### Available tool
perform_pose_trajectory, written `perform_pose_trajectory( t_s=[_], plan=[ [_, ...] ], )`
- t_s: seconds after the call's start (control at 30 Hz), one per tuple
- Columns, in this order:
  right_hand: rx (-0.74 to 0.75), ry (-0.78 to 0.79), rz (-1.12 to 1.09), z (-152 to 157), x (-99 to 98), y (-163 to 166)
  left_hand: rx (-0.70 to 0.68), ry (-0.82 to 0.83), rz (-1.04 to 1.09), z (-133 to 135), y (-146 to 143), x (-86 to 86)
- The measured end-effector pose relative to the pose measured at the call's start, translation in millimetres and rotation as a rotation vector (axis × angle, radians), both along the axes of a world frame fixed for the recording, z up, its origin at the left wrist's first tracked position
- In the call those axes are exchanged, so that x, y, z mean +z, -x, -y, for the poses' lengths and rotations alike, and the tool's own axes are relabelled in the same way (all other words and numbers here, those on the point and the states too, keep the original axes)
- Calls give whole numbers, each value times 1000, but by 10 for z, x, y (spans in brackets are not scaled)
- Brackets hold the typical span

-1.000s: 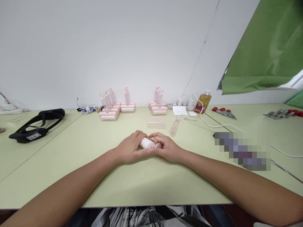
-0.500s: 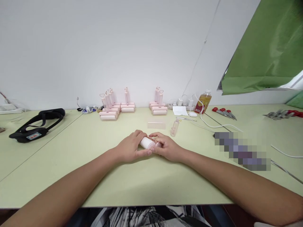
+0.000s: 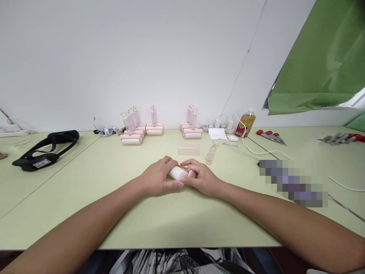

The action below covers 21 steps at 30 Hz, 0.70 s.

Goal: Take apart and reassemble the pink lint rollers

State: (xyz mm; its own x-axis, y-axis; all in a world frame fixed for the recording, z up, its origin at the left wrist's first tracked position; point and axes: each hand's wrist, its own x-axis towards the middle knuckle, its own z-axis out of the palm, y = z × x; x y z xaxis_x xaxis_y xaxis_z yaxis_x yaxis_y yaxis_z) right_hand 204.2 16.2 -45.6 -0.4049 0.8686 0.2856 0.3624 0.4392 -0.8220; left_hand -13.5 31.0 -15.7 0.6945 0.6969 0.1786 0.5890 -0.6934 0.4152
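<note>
Both of my hands meet at the middle of the pale green table [image 3: 171, 224]. My left hand [image 3: 156, 178] is wrapped round a white roller [image 3: 177, 173], thumb underneath. My right hand [image 3: 203, 178] pinches the pink end of the same roller, fingers curled on it. A clear plastic cover [image 3: 188, 150] lies flat just beyond the hands, and a small clear vial [image 3: 211, 154] stands to its right.
Pink lint rollers stand in groups [image 3: 139, 127] [image 3: 191, 123] along the wall. A black headset [image 3: 45, 149] lies far left. At the right are an amber bottle [image 3: 244, 122], a white cable [image 3: 256, 152], red-handled tools [image 3: 270, 136] and a green sheet [image 3: 322, 61].
My hands have stayed together on the roller; the fingers shifted only slightly. The view drifted a little.
</note>
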Motion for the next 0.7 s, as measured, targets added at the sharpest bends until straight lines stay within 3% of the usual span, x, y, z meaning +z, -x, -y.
perform_pose_trajectory(
  t_s=[0.27, 0.7],
  plan=[
    [4, 155, -138, 49, -36, 50, -3, 39, 21, -30, 13, 7],
    [9, 130, -118, 47, -34, 49, 72, 47, -9, -27, -2, 44]
  ],
)
